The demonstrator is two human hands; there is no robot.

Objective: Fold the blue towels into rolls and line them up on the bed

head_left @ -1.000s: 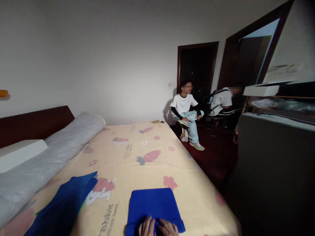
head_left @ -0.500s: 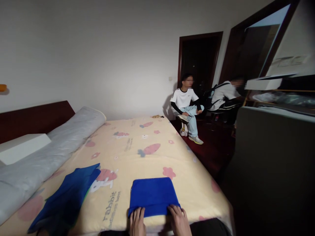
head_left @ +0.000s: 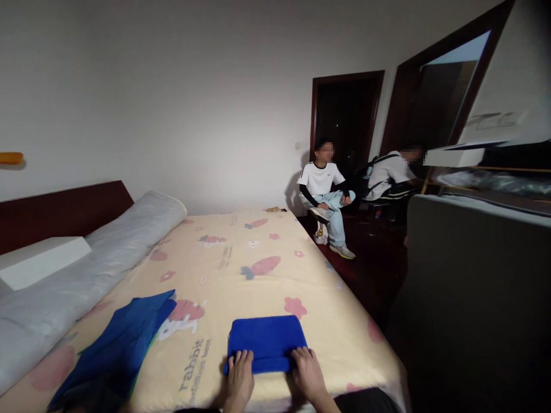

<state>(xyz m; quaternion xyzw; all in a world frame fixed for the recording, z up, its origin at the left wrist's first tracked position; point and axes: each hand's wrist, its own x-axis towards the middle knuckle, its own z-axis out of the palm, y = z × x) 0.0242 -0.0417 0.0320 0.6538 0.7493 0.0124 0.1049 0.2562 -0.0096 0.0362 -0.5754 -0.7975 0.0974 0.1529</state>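
A folded bright blue cloth (head_left: pixel 267 332) lies on the bed near its front edge, with a thicker rolled or folded band along its near side. My left hand (head_left: pixel 240 373) has its fingers curled over the left end of that band. At the right end, my right hand (head_left: pixel 307 367) grips the same band with bent fingers. Both thumbs are mostly hidden. Off to the left, a second, darker blue cloth (head_left: pixel 123 338) with a thin green edge lies loosely spread, and neither hand touches it.
The bed (head_left: pixel 224 275) has a cream sheet with printed carrots and rabbits. A grey rolled mattress or quilt (head_left: pixel 116 246) and a white box (head_left: pixel 47 261) lie along the left by the headboard (head_left: pixel 69 209). A dark panel (head_left: pixel 473 298) stands right. Two people (head_left: pixel 322 180) sit farther back.
Both hands have moved forward, away from me, carrying the near edge of the bright blue cloth over, so the cloth is now shorter from front to back. The view has tilted slightly up.
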